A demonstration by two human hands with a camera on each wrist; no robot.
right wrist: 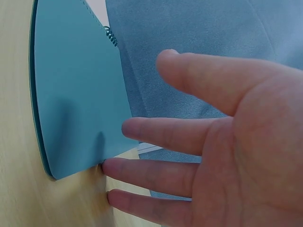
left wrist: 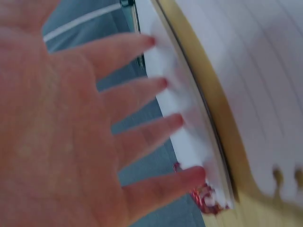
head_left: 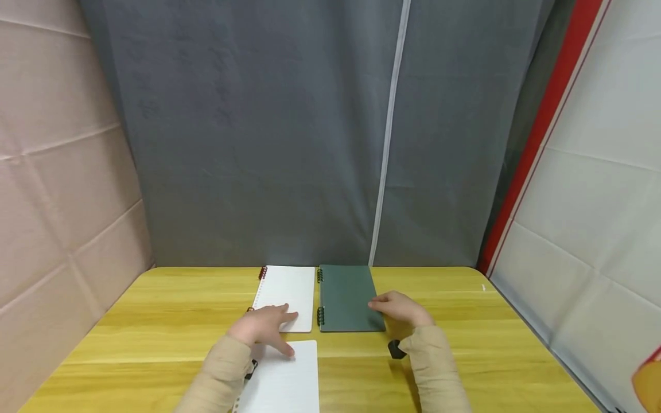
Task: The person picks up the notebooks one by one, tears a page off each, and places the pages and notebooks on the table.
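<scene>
Hands are both on the table [head_left: 155, 321], each at one notebook. The left hand [head_left: 260, 326] lies flat with spread, straight fingers on the near edge of the white notebook [head_left: 287, 295]; the left wrist view shows the fingertips [left wrist: 163, 84] touching the white cover near its red spiral [left wrist: 204, 198]. The right hand [head_left: 400, 308] has relaxed, nearly straight fingers that touch the near right corner of the green notebook [head_left: 347, 297], at about 3 o'clock from the white one; it grips nothing. A loose white sheet [head_left: 286, 378] lies at 6 o'clock from the white notebook. I judge the step is steadying or aligning the two notebooks, which lie side by side and just apart. The next move calls for light, even pressure so neither cover slides.
</scene>
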